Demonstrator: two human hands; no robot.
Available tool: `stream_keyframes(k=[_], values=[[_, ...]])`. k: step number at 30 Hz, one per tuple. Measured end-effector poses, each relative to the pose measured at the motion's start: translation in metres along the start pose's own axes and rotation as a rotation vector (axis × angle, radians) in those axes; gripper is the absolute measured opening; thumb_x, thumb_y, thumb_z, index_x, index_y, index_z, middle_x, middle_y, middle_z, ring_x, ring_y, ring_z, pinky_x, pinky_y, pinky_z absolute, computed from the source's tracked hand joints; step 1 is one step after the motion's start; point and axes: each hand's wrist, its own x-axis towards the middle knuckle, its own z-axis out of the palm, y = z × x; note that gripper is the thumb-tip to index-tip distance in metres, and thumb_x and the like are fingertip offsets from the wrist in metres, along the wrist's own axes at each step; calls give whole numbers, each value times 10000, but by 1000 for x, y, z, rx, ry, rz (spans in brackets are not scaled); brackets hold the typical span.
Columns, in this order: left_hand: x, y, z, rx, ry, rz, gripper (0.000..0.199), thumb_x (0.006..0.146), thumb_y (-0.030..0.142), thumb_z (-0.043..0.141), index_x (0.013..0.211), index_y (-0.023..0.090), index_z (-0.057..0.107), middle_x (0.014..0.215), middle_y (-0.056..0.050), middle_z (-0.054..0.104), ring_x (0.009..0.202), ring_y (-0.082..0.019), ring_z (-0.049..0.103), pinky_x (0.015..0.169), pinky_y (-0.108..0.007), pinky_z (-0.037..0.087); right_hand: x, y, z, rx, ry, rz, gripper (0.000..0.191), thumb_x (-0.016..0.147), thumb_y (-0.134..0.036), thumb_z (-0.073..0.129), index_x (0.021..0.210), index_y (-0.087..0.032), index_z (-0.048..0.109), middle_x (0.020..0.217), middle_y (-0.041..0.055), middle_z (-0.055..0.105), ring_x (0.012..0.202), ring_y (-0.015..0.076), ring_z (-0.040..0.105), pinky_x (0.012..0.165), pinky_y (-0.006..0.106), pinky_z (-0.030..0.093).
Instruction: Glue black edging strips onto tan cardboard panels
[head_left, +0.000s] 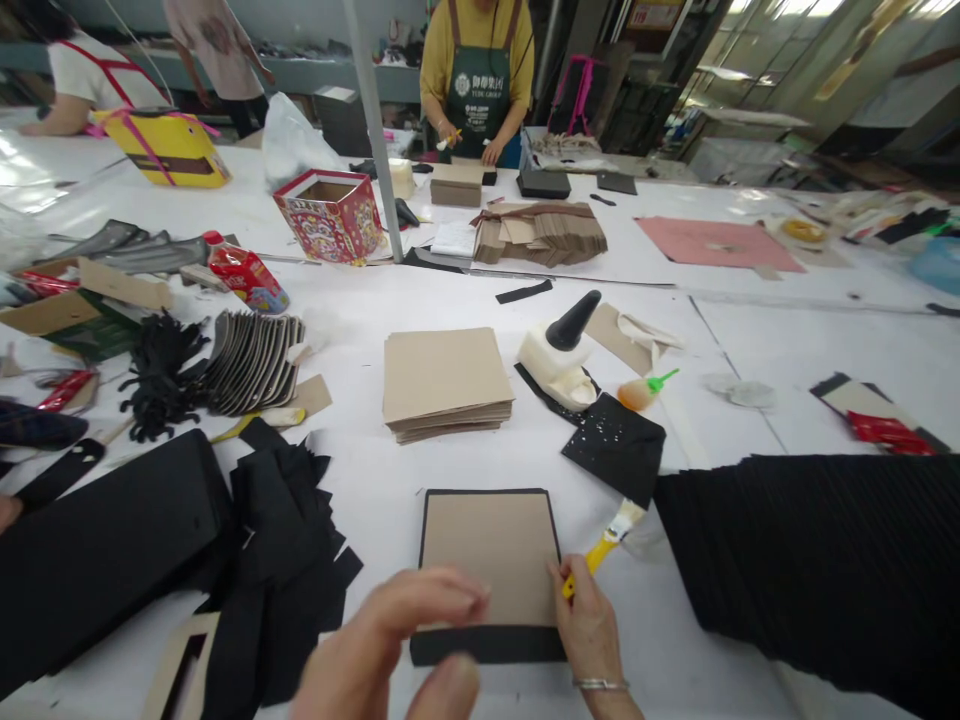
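Note:
My right hand (589,622), with a bracelet at the wrist, grips a yellow-handled paintbrush (600,552); its pale bristles lie by a black sheet with white specks (619,440). The fingertips of that hand also touch the right edge of a beige board (487,550) with black borders. A wider black strip (487,645) runs along the board's near edge. Close to the camera, my left hand (397,640) is blurred over the board's near left corner. Its thumb and fingers are apart with nothing between them.
Beyond the board sit a stack of beige boards (446,380) and a white bottle (555,360) with a black nozzle. Black pieces (292,550) lie left, and a fanned black stack (817,560) right. Across the table a co-worker in an apron (480,90) handles pieces.

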Motion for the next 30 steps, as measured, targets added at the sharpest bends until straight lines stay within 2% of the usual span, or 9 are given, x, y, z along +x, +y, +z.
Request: stream_keyframes(k=[4, 6, 10, 17, 20, 22, 24, 27, 30], values=[[-4, -22, 50, 294, -447, 188, 375, 805, 224, 475, 1173, 227, 548, 1277, -87, 528, 1144, -238, 502, 968, -383, 445, 1, 0, 0, 25, 9, -18, 356, 927, -513, 239, 769, -240, 407, 598, -20, 521, 501, 165, 560, 490, 251, 385], [-5, -43, 75, 477, -515, 179, 443, 763, 171, 481, 1201, 224, 527, 1342, -82, 470, 1223, -270, 425, 1024, -439, 382, 1, 0, 0, 19, 13, -28, 353, 929, -506, 238, 772, -240, 409, 598, -16, 528, 493, 165, 561, 480, 251, 383], [-5, -81, 105, 718, -536, 201, 532, 723, 142, 493, 1247, 232, 474, 1390, -87, 407, 1292, -315, 316, 1043, -506, 323, 1, -1, -1, 24, 25, -40, 343, 926, -506, 253, 762, -245, 404, 576, -24, 518, 472, 164, 558, 460, 250, 382], [-16, -111, 118, 859, -489, 299, 599, 714, 119, 491, 1299, 220, 410, 1418, -122, 348, 1312, -358, 256, 1022, -546, 323, 1, 0, 0, 50, 32, -56, 338, 925, -489, 262, 766, -243, 430, 602, 2, 573, 487, 181, 587, 467, 269, 433], [-19, -114, 120, 862, -505, 318, 650, 687, 172, 536, 1319, 198, 382, 1432, -155, 314, 1324, -380, 212, 1027, -576, 293, -1, 3, 0, 38, 71, -97, 371, 935, -450, 241, 973, -199, 513, 820, 94, 677, 671, 220, 665, 562, 293, 510], [-20, -116, 121, 866, -498, 334, 661, 693, 192, 538, 1331, 193, 364, 1440, -164, 300, 1329, -381, 199, 1029, -580, 286, -4, 7, -4, 8, 77, -124, 430, 946, -402, 207, 1175, -162, 481, 960, 133, 683, 787, 231, 675, 597, 294, 532], [-21, -118, 121, 875, -477, 352, 648, 710, 198, 529, 1336, 199, 360, 1443, -160, 300, 1330, -376, 202, 1029, -576, 288, -7, 12, -17, -86, 47, -124, 472, 949, -381, 192, 1285, -159, 439, 874, 109, 704, 674, 232, 678, 501, 296, 517], [-23, -122, 121, 878, -453, 376, 646, 711, 182, 523, 1336, 209, 364, 1445, -152, 301, 1334, -369, 200, 1029, -573, 290, -8, 16, -52, -251, 50, -106, 487, 925, -465, 253, 1305, -247, 465, 730, 51, 694, 457, 225, 616, 362, 306, 436], [-24, -126, 120, 866, -437, 397, 674, 696, 171, 526, 1346, 205, 349, 1454, -155, 284, 1341, -370, 184, 1026, -573, 298, -5, 9, -94, -191, 96, -104, 514, 862, -582, 337, 1239, -298, 540, 738, 48, 669, 463, 207, 605, 365, 295, 442]])
